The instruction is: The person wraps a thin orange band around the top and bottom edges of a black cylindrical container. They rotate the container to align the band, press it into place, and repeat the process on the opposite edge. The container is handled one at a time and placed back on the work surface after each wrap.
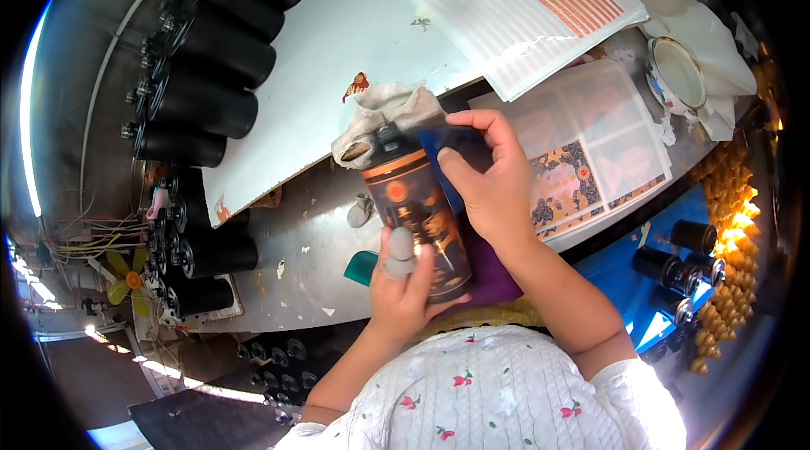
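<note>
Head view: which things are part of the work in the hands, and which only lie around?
In use:
left hand
right hand
dark decorated cylinder
blue pad
grey cloth

Lying about:
black cylinders
striped sheet
white cup
teal scraper

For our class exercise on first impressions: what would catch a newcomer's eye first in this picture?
In the middle, a dark cylinder with orange patterns lies between both hands: the left hand grips its near end, and the right hand presses a blue cloth on its far part. Rows of plain black cylinders line the left, and a white sheet with orange stripes lies at top right.
</note>
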The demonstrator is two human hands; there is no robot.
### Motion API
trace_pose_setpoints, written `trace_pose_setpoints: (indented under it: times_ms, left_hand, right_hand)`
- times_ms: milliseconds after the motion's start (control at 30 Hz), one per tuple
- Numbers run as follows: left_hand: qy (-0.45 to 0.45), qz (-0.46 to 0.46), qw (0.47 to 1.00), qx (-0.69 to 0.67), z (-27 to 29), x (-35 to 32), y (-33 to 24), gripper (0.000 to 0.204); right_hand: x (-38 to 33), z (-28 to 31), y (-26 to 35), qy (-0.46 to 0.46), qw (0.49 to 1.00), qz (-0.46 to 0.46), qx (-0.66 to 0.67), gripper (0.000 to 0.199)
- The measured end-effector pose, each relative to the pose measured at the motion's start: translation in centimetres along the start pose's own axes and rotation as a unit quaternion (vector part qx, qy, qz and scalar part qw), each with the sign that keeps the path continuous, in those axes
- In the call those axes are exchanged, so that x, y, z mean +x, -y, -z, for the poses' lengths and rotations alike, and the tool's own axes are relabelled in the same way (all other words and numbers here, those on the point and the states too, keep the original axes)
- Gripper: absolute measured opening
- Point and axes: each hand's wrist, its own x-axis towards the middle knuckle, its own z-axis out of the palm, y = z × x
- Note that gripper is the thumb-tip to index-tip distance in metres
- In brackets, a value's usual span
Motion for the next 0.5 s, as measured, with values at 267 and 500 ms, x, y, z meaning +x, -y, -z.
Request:
trace_pose_setpoints:
  times_ms: [267,500]
  left_hand:
    - [-0.034,0.060,0.997,0.024,-1.0,-1.5,-0.8,0.106]
    - [-0.039,0.113,0.989,-0.090,-1.3,-2.5,1.5,0.103]
  right_hand:
    - [-0.5,-0.2,0.1,0.006,1.000,-0.012,0.004,0.031]
    - [0.0,0.0,0.2,0.004,0.998,-0.048,0.042,0.031]
